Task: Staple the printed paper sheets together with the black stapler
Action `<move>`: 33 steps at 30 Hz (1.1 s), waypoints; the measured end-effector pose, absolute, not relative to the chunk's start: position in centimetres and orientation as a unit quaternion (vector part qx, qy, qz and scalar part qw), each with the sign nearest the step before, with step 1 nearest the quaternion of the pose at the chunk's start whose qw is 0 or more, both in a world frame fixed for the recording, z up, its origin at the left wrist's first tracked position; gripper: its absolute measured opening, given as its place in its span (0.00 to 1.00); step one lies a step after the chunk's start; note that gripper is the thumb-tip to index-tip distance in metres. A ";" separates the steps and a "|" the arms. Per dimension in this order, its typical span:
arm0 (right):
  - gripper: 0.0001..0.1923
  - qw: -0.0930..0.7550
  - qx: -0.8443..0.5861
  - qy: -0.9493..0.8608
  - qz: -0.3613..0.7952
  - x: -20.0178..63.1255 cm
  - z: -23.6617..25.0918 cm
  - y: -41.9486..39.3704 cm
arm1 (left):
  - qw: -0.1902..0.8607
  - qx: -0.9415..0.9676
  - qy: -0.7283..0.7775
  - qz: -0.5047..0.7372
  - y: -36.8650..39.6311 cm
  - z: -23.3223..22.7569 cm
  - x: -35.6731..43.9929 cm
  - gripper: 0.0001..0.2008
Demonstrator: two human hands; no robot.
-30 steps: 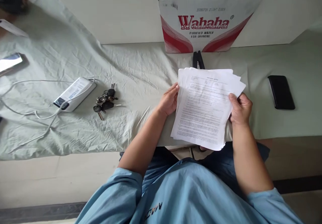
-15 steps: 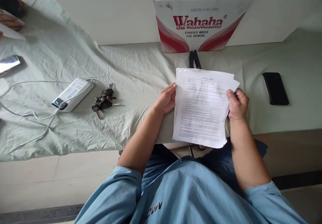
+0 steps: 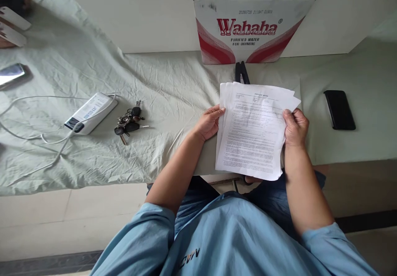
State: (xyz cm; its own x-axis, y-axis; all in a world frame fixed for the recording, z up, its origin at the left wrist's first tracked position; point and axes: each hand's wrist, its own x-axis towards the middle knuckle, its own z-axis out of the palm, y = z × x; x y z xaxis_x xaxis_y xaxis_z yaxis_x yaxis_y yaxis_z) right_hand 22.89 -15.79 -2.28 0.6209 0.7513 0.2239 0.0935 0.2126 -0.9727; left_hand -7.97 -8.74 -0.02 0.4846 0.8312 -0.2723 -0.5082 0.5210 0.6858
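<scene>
A single camera sits on the person's head and looks forward and steeply down, over the blue-shirted chest at the bottom edge and out across the counter (image 3: 173, 90). The Wahaha box (image 3: 252, 23) stands at the far top of the frame, against the wall. Nearest the lens, just this side of the box, are the hands (image 3: 211, 123) on the sheaf of papers (image 3: 254, 131). Left of the box the view stretches wide to a bunch of keys (image 3: 128, 121); the far left corner is bent and dim, so what lies there is probably another person's place. Right of the box lies a black phone (image 3: 339, 109). No second view shares the scene.
</scene>
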 end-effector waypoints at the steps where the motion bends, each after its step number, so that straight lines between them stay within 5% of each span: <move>1: 0.29 0.688 -0.580 -0.365 0.240 22.9 -2.3 -15.8 | 0.818 0.277 0.299 0.406 -8.8 0.0 -8.0 0.11; 7: 0.29 0.682 -0.581 -0.370 0.245 22.8 -2.2 -15.8 | 0.815 0.324 0.281 0.389 -9.2 -0.1 -7.9 0.24; 19: 0.30 0.670 -0.596 -0.377 0.230 22.6 -2.3 -16.0 | 0.801 0.319 0.309 0.402 -9.3 -0.3 -7.7 0.30; 27: 0.26 0.744 -0.578 -0.300 0.148 23.9 -3.4 -15.2 | 0.801 0.266 0.343 0.412 -9.2 -0.5 -7.7 0.19; 33: 0.27 0.721 -0.601 -0.301 0.171 24.1 -3.3 -15.6 | 0.799 0.260 0.359 0.406 -9.2 -0.3 -7.7 0.18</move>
